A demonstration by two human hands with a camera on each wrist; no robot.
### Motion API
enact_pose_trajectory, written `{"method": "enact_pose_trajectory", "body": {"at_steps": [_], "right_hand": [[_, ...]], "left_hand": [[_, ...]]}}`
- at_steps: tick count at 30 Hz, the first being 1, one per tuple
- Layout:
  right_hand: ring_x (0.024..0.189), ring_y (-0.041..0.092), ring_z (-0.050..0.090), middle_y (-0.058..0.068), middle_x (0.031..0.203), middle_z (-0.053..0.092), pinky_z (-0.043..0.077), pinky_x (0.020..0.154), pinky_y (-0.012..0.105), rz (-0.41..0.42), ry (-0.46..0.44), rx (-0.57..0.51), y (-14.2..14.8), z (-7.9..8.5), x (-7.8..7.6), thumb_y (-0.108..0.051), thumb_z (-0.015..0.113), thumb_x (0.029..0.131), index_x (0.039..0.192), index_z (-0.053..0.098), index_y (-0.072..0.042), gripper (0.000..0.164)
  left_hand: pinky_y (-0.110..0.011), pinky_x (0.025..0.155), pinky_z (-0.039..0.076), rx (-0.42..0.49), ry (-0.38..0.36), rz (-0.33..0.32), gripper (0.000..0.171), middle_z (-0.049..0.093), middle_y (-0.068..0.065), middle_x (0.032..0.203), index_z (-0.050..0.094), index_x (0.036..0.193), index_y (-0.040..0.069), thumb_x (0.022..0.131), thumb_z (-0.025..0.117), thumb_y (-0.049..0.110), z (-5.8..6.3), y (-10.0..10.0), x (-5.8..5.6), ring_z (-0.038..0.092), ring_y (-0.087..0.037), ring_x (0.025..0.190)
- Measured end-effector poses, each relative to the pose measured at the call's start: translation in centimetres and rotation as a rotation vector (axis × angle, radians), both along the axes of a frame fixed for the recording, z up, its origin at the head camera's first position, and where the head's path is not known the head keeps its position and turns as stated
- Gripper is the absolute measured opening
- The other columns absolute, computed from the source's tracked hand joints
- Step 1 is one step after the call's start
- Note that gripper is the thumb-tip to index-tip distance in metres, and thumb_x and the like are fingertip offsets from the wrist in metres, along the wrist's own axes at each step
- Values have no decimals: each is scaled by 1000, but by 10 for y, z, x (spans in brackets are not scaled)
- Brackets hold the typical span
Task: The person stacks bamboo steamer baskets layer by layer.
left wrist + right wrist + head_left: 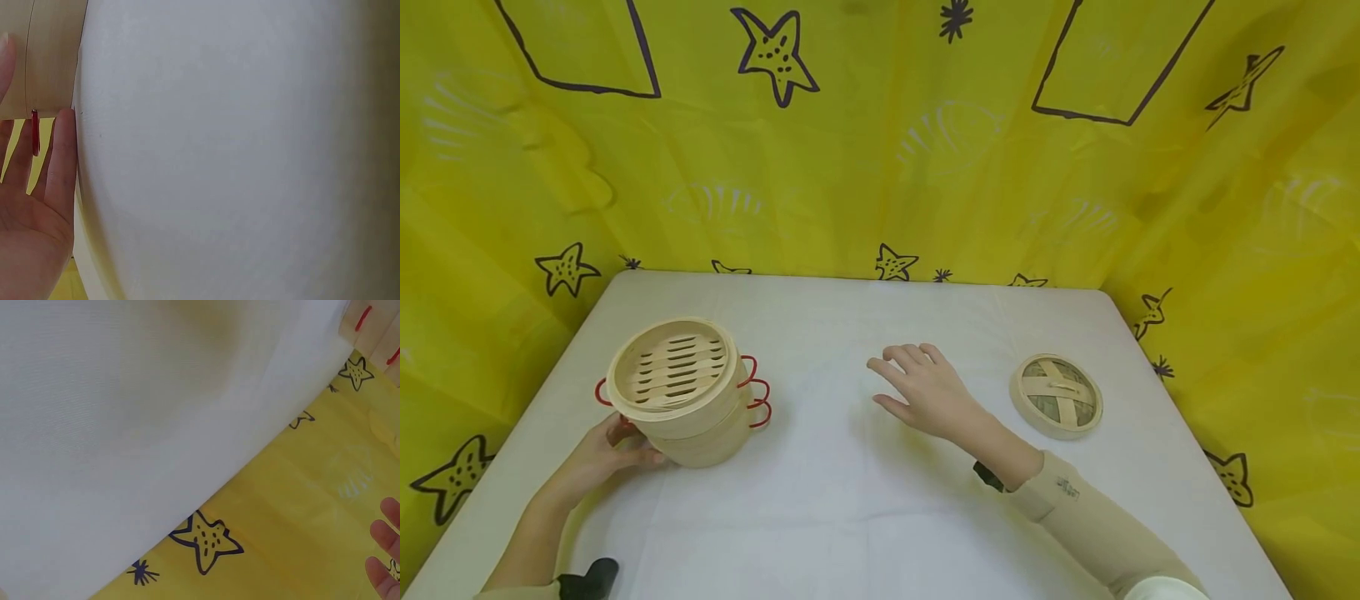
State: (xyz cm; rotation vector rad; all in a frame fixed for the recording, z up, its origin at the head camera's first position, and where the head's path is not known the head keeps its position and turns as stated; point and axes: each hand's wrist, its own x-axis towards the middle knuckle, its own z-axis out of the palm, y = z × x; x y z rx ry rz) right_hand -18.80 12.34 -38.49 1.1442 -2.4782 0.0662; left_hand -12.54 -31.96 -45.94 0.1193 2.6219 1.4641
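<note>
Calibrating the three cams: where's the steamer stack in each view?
Head: steamer stack left of centre, left hand at its lower left.
Left wrist: steamer stack in the top-left corner, cropped.
Right wrist: steamer stack in the top-right corner, cropped.
Shared landmark: red loops on the stack; one shows in left wrist, two in right wrist.

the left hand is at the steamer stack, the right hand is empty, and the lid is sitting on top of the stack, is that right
Not quite: the lid lies on the table, as the head view shows. The left hand is at the steamer stack, and the right hand is empty.
</note>
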Motion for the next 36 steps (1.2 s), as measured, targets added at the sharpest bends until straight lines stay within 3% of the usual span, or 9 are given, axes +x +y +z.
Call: {"method": "enact_pose_trajectory", "body": {"at_steps": [11,21,29,36], "right_hand": [[102,24,51,5,108,55,38,89,44,-114,-54,-12,29,-4,-2,-35,63,83,117,54,-17,39],[101,26,51,8,107,55,38,87,44,-182,-39,-41,60,-7,-5,-32,66,81,116,54,-14,41],[103,30,50,11,108,55,36,88,49,-266,-81,-64,86,-7,-3,-31,66,81,116,53,-13,41],[100,33,49,12,106,53,36,87,49,-339,-97,-65,107,-13,-4,-30,67,81,116,53,-11,42]], "left_hand": [[-52,86,31,-4,12,-3,68,50,18,101,35,133,5,77,72,13,1,0,0,35,12,98],[-56,86,31,1,0,-4,66,50,19,102,35,132,4,77,71,14,2,0,1,34,12,98],[-37,83,35,-51,1,-6,64,50,19,103,36,131,4,78,71,16,3,1,2,34,12,98],[-34,82,35,-54,-2,-5,62,51,17,101,38,128,4,78,71,16,6,2,3,35,13,97]]}}
